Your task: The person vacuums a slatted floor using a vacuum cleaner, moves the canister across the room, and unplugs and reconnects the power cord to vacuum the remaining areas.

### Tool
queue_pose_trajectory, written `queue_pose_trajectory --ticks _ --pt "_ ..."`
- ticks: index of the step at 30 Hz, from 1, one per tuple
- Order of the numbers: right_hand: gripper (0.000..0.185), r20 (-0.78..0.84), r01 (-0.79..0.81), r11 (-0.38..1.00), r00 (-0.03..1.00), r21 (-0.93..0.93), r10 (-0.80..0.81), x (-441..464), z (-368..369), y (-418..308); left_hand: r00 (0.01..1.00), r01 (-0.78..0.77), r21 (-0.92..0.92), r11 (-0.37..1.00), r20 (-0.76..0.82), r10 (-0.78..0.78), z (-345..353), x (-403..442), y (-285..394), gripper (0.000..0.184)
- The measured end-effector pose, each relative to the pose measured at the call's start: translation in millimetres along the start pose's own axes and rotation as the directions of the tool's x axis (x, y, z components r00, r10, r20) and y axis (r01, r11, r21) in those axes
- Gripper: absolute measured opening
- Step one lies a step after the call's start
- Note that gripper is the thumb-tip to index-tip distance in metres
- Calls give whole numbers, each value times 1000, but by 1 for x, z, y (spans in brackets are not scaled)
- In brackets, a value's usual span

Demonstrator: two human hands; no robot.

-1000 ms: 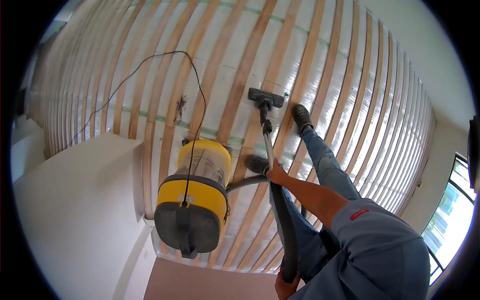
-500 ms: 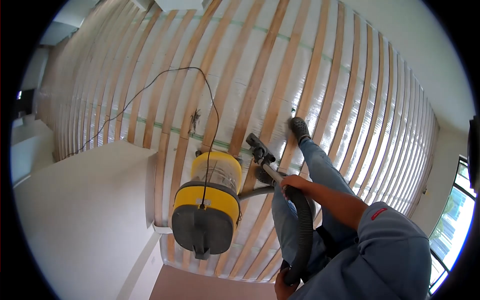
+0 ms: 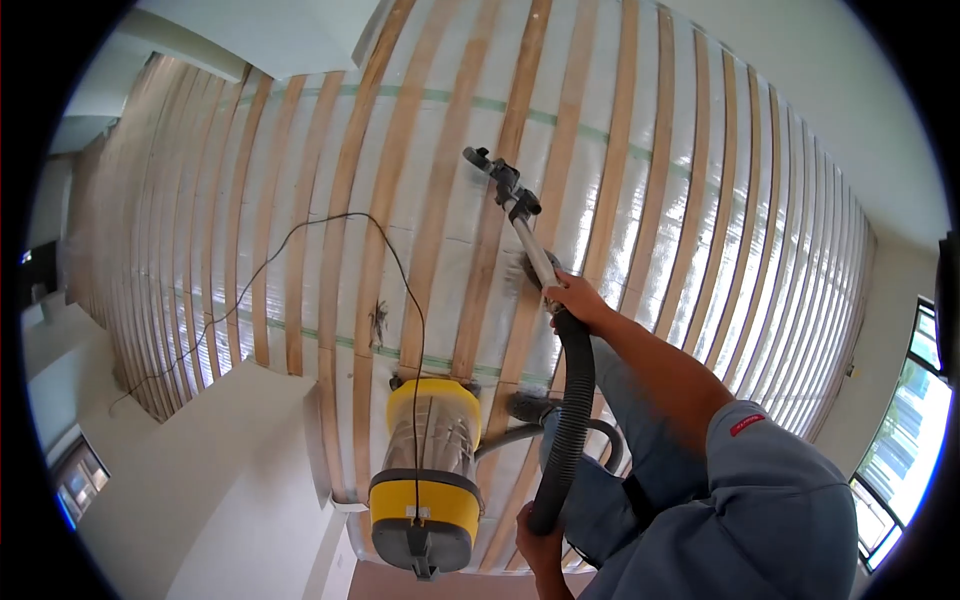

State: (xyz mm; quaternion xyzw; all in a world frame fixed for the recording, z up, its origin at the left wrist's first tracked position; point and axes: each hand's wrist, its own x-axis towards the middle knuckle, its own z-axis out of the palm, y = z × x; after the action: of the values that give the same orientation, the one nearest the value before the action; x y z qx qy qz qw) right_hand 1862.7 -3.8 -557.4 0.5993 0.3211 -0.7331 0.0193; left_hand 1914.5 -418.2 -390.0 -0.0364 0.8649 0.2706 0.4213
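Note:
My right hand is closed around the upper end of a metal vacuum wand, where the black ribbed hose joins it. At the wand's far end, a black floor nozzle is over the wooden battens; whether it touches them is unclear. Lower down, my left hand wraps round the hose near my body. Left of my legs stands a yellow and black canister vacuum with a see-through middle, and its hose runs behind my leg.
Parallel wooden battens lie over silvery foil sheeting. A black power cord loops across them from the vacuum. Dark debris lies near a green tape line. A pale wall stands left, a window right.
The wand and nozzle have swung forward, away from my feet, with my right hand reaching further out. One foot has stepped, and the view has shifted, with the vacuum now lower in it.

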Motion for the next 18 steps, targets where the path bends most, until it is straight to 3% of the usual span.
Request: queue_pose_trajectory --ticks 1,2,3,5,8,11,14,18 --pt "41 62 134 989 990 -68 -130 41 -16 -11 997 64 7 998 41 -64 11 16 31 55" --pt "40 18 201 954 979 -225 -202 70 -22 -35 989 122 5 992 77 -122 26 35 62 56" --pt "41 -46 143 945 986 -296 -163 97 -27 -58 989 126 4 992 79 -126 38 50 94 56" --pt "48 -110 222 766 928 -603 -356 173 -38 -82 989 62 97 993 129 -74 54 68 152 58" --pt "56 -108 184 725 935 -663 -337 241 -45 -95 984 55 139 989 163 -78 78 84 201 60" --pt "53 -123 136 691 942 -710 -311 270 -42 -68 978 57 112 992 195 -78 79 85 237 62" --pt "54 -141 119 678 938 -725 -315 262 -30 -38 975 106 128 986 182 -128 73 80 227 61" --pt "71 -58 48 772 992 -634 -110 224 0 9 970 204 94 974 115 -215 48 55 197 59"
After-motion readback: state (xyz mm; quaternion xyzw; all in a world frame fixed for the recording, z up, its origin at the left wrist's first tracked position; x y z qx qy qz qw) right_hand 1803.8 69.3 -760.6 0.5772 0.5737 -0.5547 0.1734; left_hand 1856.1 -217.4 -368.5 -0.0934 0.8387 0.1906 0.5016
